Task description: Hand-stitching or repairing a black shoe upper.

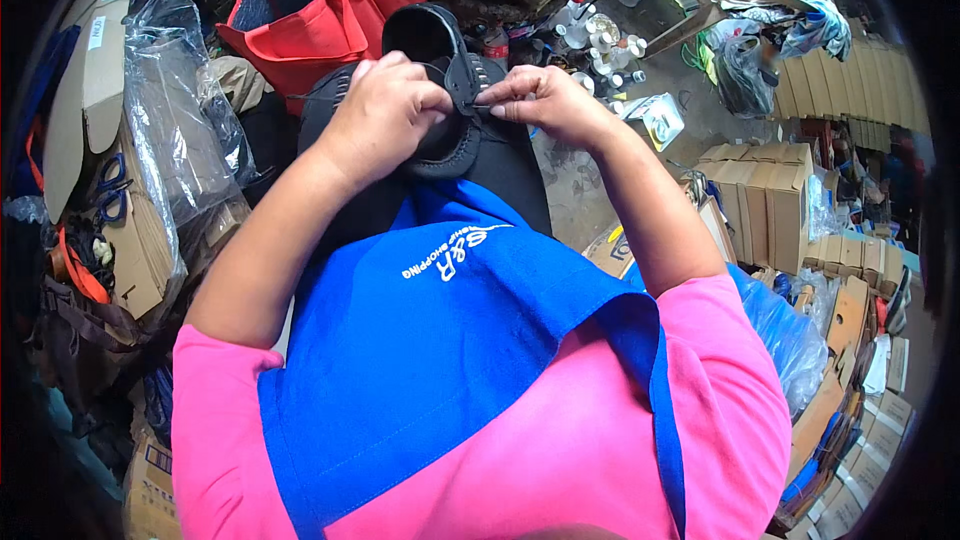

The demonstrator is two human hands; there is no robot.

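A black shoe (461, 77) rests on my lap, its opening upward and stitching along its edge. My left hand (385, 112) is closed at the shoe's left side, thumb and fingers pinched together. What it grips is hidden, though a thin dark strand runs out to its left. From the right, my right hand (548, 105) pinches a thin black cord (482, 106) at the shoe's upper. A blue apron (430, 310) covers my front and reaches up to the shoe.
Beyond my knees stands a red bag (325, 30) with a dark lining. Several small bottles (605, 40) are on the floor at the far right. Cardboard boxes (760, 195) are stacked on the right; clear plastic (185, 110) and blue-handled scissors (112, 187) lie left.
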